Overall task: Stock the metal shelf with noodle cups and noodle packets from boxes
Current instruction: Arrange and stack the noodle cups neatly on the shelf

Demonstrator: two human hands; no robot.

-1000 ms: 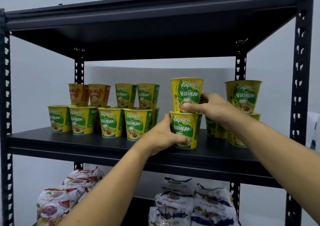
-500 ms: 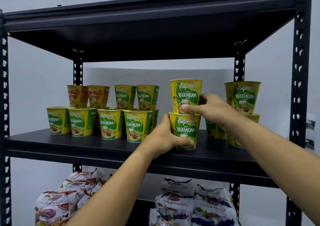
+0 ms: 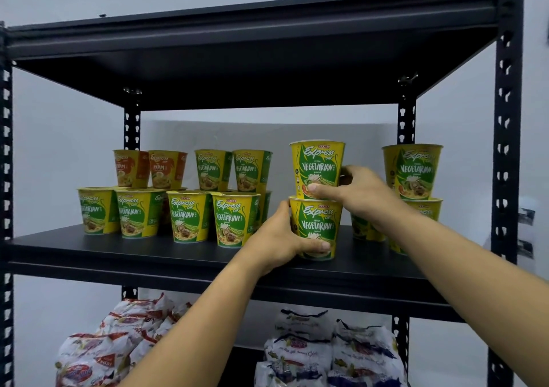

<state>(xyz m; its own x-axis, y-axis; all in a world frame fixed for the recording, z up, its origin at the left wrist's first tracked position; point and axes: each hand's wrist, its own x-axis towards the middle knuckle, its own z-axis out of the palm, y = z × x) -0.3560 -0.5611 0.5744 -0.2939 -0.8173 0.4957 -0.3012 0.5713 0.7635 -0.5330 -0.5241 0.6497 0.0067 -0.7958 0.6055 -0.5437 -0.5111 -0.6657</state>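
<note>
A yellow-green noodle cup [image 3: 315, 227] stands on the black metal shelf [image 3: 208, 256] with a second, upper noodle cup [image 3: 316, 164] stacked on it. My left hand [image 3: 282, 238] grips the lower cup from its left side, thumb across its front. My right hand [image 3: 356, 192] holds the upper cup at its base from the right. Several more cups [image 3: 190, 216] stand in two tiers to the left. Another stacked pair [image 3: 413, 170] is at the right, partly behind my right arm.
Below, red-and-white noodle packets [image 3: 118, 348] lie at the left and blue-and-white packets [image 3: 326, 354] at the right. A shelf board [image 3: 252, 69] hangs overhead. Perforated uprights [image 3: 505, 155] frame the sides. A grey wall is behind.
Both hands keep their hold on the stacked cups. The pair has turned slightly, so the labels face forward more squarely. The view has shifted a little.
</note>
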